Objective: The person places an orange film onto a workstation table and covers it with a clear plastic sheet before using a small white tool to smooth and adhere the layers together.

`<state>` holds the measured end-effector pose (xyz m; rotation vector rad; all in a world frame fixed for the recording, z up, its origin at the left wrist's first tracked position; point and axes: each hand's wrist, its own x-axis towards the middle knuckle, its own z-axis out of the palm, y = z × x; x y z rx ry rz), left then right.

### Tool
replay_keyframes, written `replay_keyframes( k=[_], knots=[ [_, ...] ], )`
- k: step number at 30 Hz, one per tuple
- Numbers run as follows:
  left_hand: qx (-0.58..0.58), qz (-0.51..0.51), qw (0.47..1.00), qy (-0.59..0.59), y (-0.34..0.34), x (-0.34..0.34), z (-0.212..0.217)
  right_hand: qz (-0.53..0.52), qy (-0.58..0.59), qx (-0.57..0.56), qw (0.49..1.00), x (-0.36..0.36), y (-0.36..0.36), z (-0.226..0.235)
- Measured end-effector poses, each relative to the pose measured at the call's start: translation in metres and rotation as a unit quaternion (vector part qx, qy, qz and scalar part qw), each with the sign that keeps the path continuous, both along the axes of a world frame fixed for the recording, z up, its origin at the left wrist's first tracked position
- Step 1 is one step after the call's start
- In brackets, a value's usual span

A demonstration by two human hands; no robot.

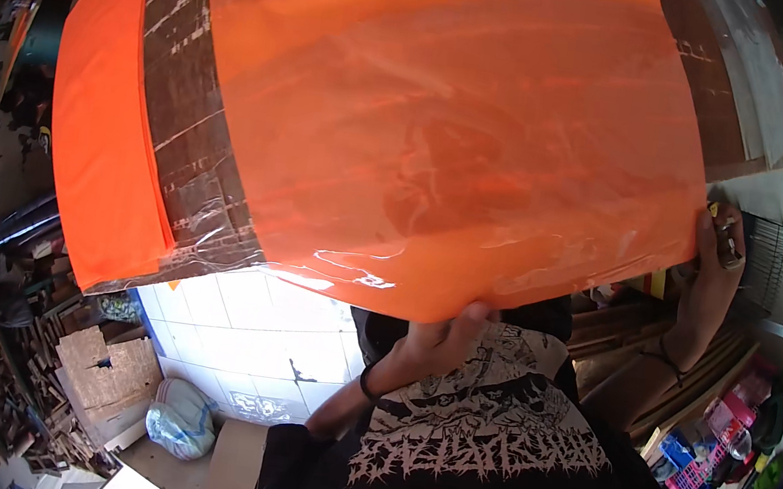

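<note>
A wide orange sheet (463, 155), glossy like plastic film, lies over a dark, scratched board (187, 109). At the sheet's near edge, my left hand (442, 345) is closed, its thumb at the rim and the other fingers partly hidden. My right hand (723, 244) is at the sheet's right near corner with its fingers bent around the edge. Something small, metallic and yellowish shows at those fingers; I cannot make out what it is. An orange strip (111, 119) covers the board's left side. Clear film wrinkles along the near edge.
Scrap wood pieces (11, 353) are heaped at the left, beside a chipboard panel (103, 370) and a stuffed whitish bag (181, 418). White tiles (241, 334) show below the board. At the right are long wooden strips (690, 383) and a pink plastic basket (698, 473).
</note>
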<state>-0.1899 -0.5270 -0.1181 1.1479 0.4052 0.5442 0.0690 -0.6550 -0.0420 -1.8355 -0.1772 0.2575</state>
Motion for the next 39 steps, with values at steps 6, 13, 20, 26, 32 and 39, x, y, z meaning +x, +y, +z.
replay_keyframes(
  k=[6, 13, 20, 26, 32, 39],
  knots=[
    [-0.138, 0.388, 0.911, 0.01, 0.003, -0.047, -0.004, -0.023, -0.034, 0.006, 0.999, 0.0, 0.003, 0.004],
    [0.0, 0.37, 0.929, -0.03, 0.05, -0.032, 0.065, -0.018, -0.051, 0.036, 0.998, 0.003, 0.015, 0.01],
    [-0.159, 0.358, 0.916, -0.083, 0.079, -0.048, 0.089, 0.06, 0.027, 0.026, 0.997, 0.014, 0.02, 0.029],
    [-0.314, 0.066, 0.927, -0.192, 0.16, -0.039, 0.137, 0.116, 0.039, 0.006, 0.992, 0.031, 0.032, 0.046],
    [-0.266, 0.018, 0.964, 0.002, 0.239, -0.005, 0.144, 0.237, -0.033, -0.005, 0.971, 0.047, 0.047, 0.046],
    [-0.123, 0.02, 0.981, 0.149, 0.301, 0.058, 0.159, 0.197, 0.019, 0.166, 0.966, 0.047, 0.022, 0.057]
  ],
)
